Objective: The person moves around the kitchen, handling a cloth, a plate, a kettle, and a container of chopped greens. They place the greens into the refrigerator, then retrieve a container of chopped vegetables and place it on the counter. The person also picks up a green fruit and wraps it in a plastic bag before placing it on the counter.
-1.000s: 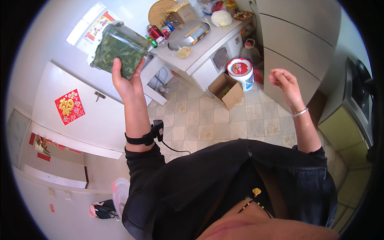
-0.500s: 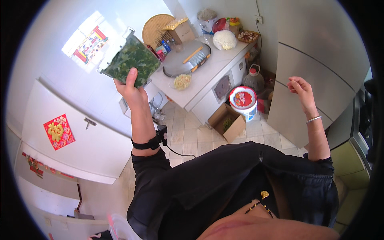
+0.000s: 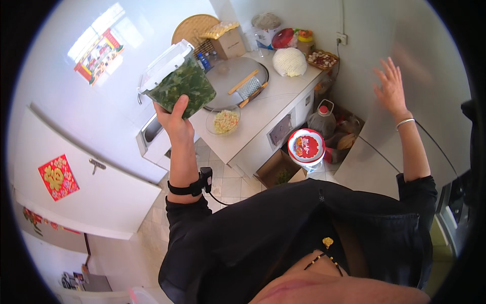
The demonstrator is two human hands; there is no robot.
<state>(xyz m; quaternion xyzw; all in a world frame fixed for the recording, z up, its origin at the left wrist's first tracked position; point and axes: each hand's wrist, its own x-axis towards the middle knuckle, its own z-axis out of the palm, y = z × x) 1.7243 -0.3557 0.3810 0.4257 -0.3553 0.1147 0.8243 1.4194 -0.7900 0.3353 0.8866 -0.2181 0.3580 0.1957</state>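
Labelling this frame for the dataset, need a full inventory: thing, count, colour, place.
container of chopped greens: 1, clear with white lid, held up in left hand
round griddle: 1, grey, on counter
glass bowl of shredded food: 1, clear, counter front edge
cabbage: 1, pale, counter right
woven tray: 1, tan, against wall
cardboard box: 1, brown, counter back
bucket: 1, red-topped, floor
jug: 1, clear, red cap, floor
counter: 1, white, centre
left hand: gripping container
right hand: open, empty, raised near grey door
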